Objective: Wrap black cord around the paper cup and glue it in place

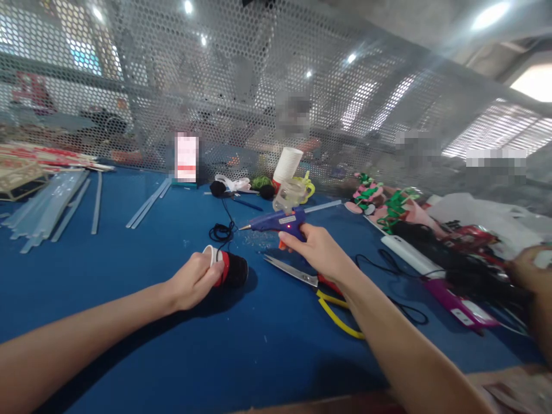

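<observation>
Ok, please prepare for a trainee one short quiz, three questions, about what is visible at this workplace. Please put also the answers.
1. Which tool does the right hand hold?
2. True or false: the left hand holds a cup that is tilted, not upright.
3. Fill in the colour: the power strip at the right of the picture is white and ____.

Key:
1. A blue glue gun.
2. True.
3. Purple.
</observation>
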`<state>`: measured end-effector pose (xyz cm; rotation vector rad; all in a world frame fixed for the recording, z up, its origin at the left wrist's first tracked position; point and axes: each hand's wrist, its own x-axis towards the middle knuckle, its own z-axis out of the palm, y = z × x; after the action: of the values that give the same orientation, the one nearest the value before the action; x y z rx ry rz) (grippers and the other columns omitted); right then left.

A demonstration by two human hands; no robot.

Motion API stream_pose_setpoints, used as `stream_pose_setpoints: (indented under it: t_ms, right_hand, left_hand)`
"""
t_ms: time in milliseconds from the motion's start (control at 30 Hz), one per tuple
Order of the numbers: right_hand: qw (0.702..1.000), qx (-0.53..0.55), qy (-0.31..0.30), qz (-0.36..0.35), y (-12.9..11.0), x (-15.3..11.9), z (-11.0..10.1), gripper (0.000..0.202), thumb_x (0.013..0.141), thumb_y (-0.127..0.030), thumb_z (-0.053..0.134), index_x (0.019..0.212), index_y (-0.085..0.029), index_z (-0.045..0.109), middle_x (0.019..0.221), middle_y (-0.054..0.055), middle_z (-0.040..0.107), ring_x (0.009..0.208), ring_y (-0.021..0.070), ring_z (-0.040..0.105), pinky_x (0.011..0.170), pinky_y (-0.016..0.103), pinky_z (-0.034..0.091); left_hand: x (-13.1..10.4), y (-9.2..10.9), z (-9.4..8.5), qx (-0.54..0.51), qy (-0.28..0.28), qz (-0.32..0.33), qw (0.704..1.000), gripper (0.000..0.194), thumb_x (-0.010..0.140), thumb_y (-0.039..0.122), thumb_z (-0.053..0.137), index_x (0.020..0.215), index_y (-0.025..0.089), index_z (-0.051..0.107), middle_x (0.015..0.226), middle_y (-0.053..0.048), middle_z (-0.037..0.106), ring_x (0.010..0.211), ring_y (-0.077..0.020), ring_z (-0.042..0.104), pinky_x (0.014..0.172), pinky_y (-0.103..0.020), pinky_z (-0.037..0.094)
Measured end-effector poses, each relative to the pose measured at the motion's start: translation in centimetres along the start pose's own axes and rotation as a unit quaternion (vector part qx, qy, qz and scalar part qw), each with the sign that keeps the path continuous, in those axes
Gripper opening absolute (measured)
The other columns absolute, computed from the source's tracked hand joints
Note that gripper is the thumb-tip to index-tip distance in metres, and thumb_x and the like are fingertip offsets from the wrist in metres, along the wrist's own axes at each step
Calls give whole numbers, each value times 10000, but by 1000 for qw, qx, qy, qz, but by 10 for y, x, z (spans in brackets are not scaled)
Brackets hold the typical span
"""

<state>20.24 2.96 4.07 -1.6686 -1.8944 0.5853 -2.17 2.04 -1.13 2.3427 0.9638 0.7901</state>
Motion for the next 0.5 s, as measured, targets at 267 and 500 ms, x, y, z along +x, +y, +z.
stream_pose_setpoints:
  t_ms: [267, 500]
  right_hand:
    - [992, -63, -10, 113, 34, 39, 14, 352, 765, -454, 384, 674, -143, 523, 483, 37, 554, 390, 120, 516, 420, 225, 390]
    - [968, -206, 38, 138, 51, 53, 20, 290, 744, -361, 471, 679, -104, 589, 791, 190, 599, 833, 305, 552, 634, 357, 385]
  left_hand:
    - [-2, 1, 0, 8, -6, 9, 1000, 329, 812, 193, 224, 484, 182, 200, 464, 50, 226, 438, -80, 207, 451, -246, 200]
    - [-2, 3, -1, 21, -4, 57, 998, 298, 803, 155, 221, 509, 182, 184, 468, 48, 237, 455, -89, 206, 480, -254, 222]
